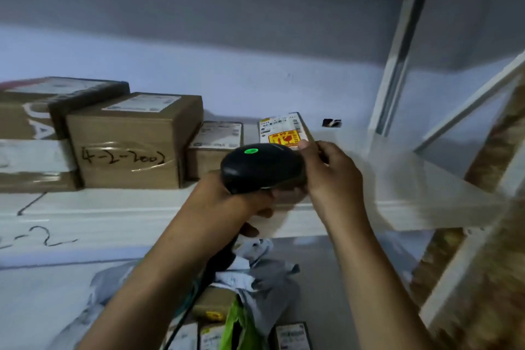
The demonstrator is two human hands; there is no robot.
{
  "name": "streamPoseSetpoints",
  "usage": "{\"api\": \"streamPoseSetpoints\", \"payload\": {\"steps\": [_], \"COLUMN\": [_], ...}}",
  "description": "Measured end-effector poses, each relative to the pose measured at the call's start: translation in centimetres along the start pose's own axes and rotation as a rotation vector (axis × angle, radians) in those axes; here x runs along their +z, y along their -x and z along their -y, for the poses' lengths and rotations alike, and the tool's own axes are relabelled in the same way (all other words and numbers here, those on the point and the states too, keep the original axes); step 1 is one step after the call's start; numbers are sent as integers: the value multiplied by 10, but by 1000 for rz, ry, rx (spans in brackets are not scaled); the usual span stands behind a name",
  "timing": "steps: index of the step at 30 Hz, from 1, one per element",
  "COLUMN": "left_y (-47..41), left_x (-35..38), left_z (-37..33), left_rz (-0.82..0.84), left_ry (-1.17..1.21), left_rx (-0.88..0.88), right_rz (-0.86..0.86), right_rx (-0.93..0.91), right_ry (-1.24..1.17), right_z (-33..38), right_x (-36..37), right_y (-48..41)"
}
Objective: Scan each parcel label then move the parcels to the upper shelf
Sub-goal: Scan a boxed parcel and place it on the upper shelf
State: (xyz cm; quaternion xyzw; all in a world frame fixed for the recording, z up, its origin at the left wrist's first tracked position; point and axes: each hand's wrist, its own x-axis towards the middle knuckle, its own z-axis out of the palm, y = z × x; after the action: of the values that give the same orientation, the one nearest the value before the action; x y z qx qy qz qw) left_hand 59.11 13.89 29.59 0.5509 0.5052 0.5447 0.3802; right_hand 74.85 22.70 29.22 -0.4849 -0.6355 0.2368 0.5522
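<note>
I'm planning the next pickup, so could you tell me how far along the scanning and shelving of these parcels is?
Partly done: several boxes already sit on the upper shelf. In hand: the right hand holds a small labelled parcel at the shelf, while the left hand holds the scanner, its light green. Left: a heap of parcels below.

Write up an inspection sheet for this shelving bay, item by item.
Surface: white shelf, handwriting on its front.
Job's things: labelled parcel at the row's right end; cardboard boxes left of it; scanner lit green.
Clutter: grey mailer bags and small parcels below.
Hands: left hand grips the scanner; right hand pinches the labelled parcel.
Cables: dark scanner cable hanging down.
Surroundings: white rack upright, pale wall.
</note>
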Motion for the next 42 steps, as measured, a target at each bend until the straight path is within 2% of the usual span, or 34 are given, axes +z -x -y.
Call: {"api": "streamPoseSetpoints", "payload": {"steps": [7,11,15,18,22,24,26,29,30,31,34,38,42], "left_y": [3,2,3,4,6,10,16,28,33,39,56,89,130], "left_x": [11,11,15,14,12,13,12,5,1,-6,-32,-94,-184], "left_z": [-17,-13,-4,1,5,7,12,22,26,33,51,74,103], "left_rz": [-80,-129,-189,-216,-228,-238,-261,-285,-304,-328,-384,-398,-434], "left_ry": [-15,-36,-40,-39,-4,17,27,3,-7,-17,-42,-85,-19], "left_rx": [-115,-109,-47,-26,20,64,91,112,119,112,80,47,-22], "right_rz": [257,392,463,450,363,258,35,-368,-439,-440,-273,-58,31], "right_rx": [-2,12,-21,-38,-85,-127,-217,-449,-546,-632,-720,-649,-603], "right_ry": [176,362,464,490,481,454,332,-12,-73,-113,-165,-204,-231], "right_z": [6,7,9,9,2,0,-2,-6,-8,-11,-12,0,26], "right_x": [1,0,0,2,8,9,11,19,25,32,63,128,212], "right_y": [-2,-12,-16,-16,-11,-4,12,45,58,72,101,139,187]}}
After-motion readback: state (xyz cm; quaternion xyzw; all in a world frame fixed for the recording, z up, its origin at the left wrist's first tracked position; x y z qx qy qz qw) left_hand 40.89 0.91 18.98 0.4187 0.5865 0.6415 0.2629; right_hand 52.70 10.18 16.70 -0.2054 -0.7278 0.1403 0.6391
